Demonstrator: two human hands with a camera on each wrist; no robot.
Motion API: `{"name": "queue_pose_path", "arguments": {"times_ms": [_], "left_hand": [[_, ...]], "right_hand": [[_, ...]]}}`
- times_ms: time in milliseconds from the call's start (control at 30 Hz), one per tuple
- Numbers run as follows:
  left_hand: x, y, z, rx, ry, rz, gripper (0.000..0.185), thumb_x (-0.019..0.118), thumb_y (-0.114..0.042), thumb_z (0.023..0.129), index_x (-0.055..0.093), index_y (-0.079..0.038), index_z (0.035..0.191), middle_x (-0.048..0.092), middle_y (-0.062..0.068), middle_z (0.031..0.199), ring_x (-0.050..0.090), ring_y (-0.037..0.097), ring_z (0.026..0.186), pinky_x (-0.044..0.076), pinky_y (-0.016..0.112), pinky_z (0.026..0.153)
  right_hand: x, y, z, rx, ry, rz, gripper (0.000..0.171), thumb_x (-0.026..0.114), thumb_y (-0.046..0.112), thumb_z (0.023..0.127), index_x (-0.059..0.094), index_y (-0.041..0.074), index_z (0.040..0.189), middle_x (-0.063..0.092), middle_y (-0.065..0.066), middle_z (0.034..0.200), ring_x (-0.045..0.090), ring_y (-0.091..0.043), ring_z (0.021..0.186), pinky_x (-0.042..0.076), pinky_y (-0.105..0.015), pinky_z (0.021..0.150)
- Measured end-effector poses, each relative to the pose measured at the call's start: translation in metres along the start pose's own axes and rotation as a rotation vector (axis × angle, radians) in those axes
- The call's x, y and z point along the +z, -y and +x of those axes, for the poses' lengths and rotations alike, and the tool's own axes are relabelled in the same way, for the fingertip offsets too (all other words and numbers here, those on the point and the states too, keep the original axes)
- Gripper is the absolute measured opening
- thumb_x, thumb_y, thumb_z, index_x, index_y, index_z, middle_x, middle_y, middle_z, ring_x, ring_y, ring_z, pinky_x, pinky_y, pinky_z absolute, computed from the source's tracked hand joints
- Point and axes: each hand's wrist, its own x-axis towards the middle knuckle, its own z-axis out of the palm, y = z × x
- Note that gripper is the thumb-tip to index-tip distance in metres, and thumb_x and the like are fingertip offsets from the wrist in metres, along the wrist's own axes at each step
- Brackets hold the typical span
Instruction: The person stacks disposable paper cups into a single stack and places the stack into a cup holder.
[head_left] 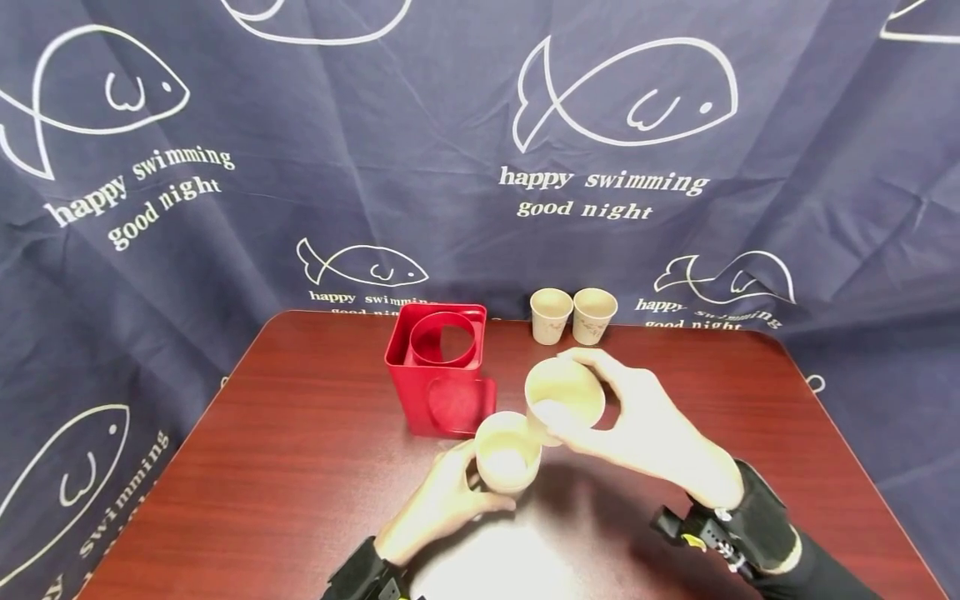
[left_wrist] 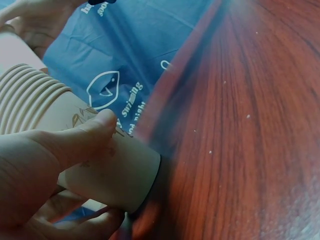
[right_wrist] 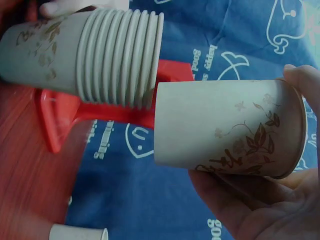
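Observation:
My left hand (head_left: 438, 504) grips a stack of nested paper cups (head_left: 508, 454) low over the near middle of the table. In the left wrist view the thumb lies along the lowest cup of the stack (left_wrist: 107, 170), with several rims piled toward the open end. My right hand (head_left: 652, 417) holds a single paper cup (head_left: 566, 396) by its rim. Brown leaf print marks this cup's side (right_wrist: 230, 130). Its base is right at the top rim of the stack (right_wrist: 120, 60) in the right wrist view, and the cup tilts slightly.
Beyond the stack stands a red square holder (head_left: 442, 392) with a round opening. Two upright paper cups, a left one (head_left: 550, 317) and a right one (head_left: 594, 317), stand side by side at the table's back edge. A dark blue fish-print cloth (head_left: 450, 167) hangs behind the brown table (head_left: 300, 417).

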Motion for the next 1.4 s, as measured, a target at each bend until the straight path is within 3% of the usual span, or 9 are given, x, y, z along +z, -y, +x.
{"name": "queue_pose_path", "arguments": {"times_ms": [300,567,900,1100,1400], "left_hand": [[0.001,-0.002,0.001,0.018,-0.012,0.069,0.067,0.097,-0.026,0.068,0.066,-0.025,0.127,0.070,-0.013,0.115,0.065,0.006,0.106,0.054,0.026,0.095],[0.000,0.000,0.001,0.027,-0.009,0.087,0.063,0.097,-0.030,0.068,0.065,-0.031,0.123,0.069,-0.017,0.114,0.064,0.005,0.106,0.054,0.027,0.096],[0.000,-0.001,0.001,0.005,0.008,0.025,0.062,0.097,-0.027,0.069,0.065,-0.031,0.122,0.068,-0.018,0.114,0.063,0.006,0.106,0.054,0.025,0.096],[0.000,-0.001,0.000,0.006,0.002,0.041,0.061,0.096,-0.027,0.069,0.066,-0.030,0.123,0.069,-0.017,0.115,0.063,0.006,0.107,0.053,0.026,0.097],[0.000,-0.002,0.001,0.007,-0.001,0.026,0.062,0.097,-0.025,0.069,0.067,-0.026,0.122,0.069,-0.017,0.116,0.062,0.006,0.106,0.053,0.025,0.097]], "right_hand": [[0.016,0.014,0.014,-0.068,0.077,0.142,0.062,0.089,0.036,0.080,0.058,0.033,0.133,0.070,0.018,0.114,0.068,-0.003,0.100,0.054,-0.022,0.091],[0.035,0.014,0.016,-0.066,0.142,0.189,0.063,0.087,0.041,0.081,0.057,0.032,0.135,0.069,0.017,0.119,0.067,-0.005,0.106,0.054,-0.026,0.095],[0.051,0.007,0.010,-0.025,0.181,0.204,0.060,0.085,0.047,0.082,0.058,0.035,0.135,0.070,0.015,0.119,0.067,-0.006,0.105,0.055,-0.028,0.095],[0.054,0.005,0.011,-0.075,0.200,0.279,0.051,0.086,0.040,0.084,0.063,0.029,0.128,0.073,0.009,0.114,0.068,-0.013,0.102,0.056,-0.029,0.092],[0.057,0.000,0.007,-0.096,0.204,0.270,0.048,0.086,0.039,0.083,0.065,0.027,0.125,0.073,0.008,0.111,0.069,-0.013,0.099,0.057,-0.030,0.090]]}}
